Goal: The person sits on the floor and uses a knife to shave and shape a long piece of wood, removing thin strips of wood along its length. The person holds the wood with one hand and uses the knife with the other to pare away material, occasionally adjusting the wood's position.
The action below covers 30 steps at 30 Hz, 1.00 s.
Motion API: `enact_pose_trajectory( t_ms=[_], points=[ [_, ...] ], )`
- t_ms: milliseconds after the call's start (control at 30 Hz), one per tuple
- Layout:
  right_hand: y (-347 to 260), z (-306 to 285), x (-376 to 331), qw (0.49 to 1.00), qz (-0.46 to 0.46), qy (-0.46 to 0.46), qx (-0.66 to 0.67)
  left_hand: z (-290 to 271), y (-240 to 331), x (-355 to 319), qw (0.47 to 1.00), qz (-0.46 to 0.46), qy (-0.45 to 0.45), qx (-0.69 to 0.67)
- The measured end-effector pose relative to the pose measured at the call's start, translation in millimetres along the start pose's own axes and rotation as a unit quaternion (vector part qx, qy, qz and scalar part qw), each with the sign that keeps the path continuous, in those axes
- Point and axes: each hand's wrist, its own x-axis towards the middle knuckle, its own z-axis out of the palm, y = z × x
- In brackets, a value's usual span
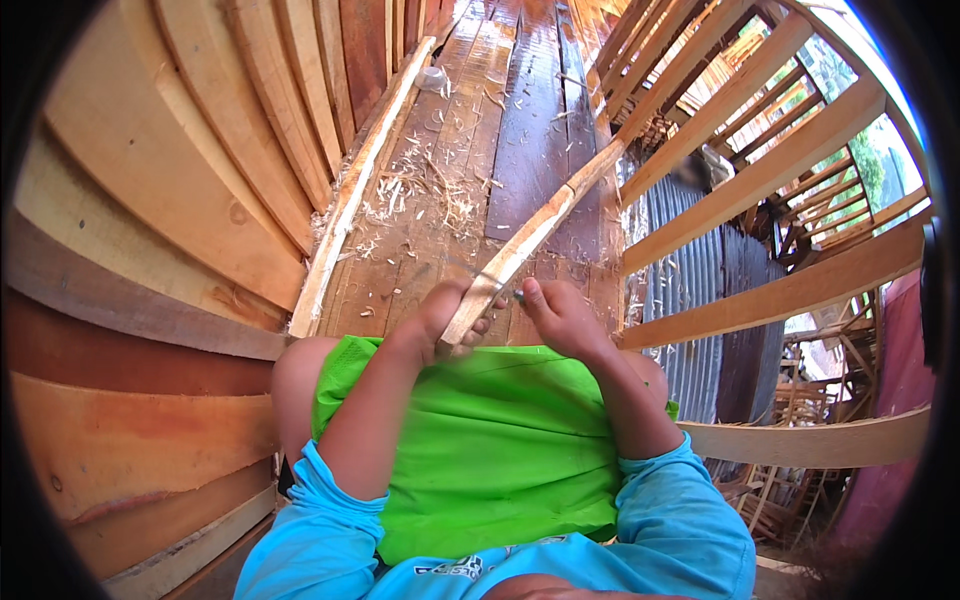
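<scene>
left hand [440,322] wrapped tight round the long wooden stick [545,222] to steady it – right hand [560,315] pinches a small blade [517,295] at its near end, shavings [430,195] litter the plank floor [530,120].

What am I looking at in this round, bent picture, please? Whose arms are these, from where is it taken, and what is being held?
There is no machine here. A camera worn on a person's head looks down, and its wide lens bends straight edges. The arms are the person's own. The left hand grips a long pale wooden stick near its lower end. The right hand is beside it and pinches something small against the stick; I cannot tell what. Wood shavings lie on the plank floor. Curved boards rise at the left, wooden rails at the right.
</scene>
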Motion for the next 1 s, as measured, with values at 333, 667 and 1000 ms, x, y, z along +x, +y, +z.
enact_pose_trajectory(
  t_ms=[333, 667, 1000],
  points=[
    [-22, 41, -8, 0.976, -0.039, 0.164, -0.141, 10, -5, -12, 0.998, 0.052, 0.032, -0.002],
    [27, 27, 25, 0.936, 0.023, 0.263, -0.230, 9, -6, -6, 1.000, 0.015, 0.013, -0.007],
    [26, 25, 28, 0.937, 0.084, 0.253, -0.226, 7, -11, -3, 1.000, 0.021, 0.013, -0.005]
  ],
)
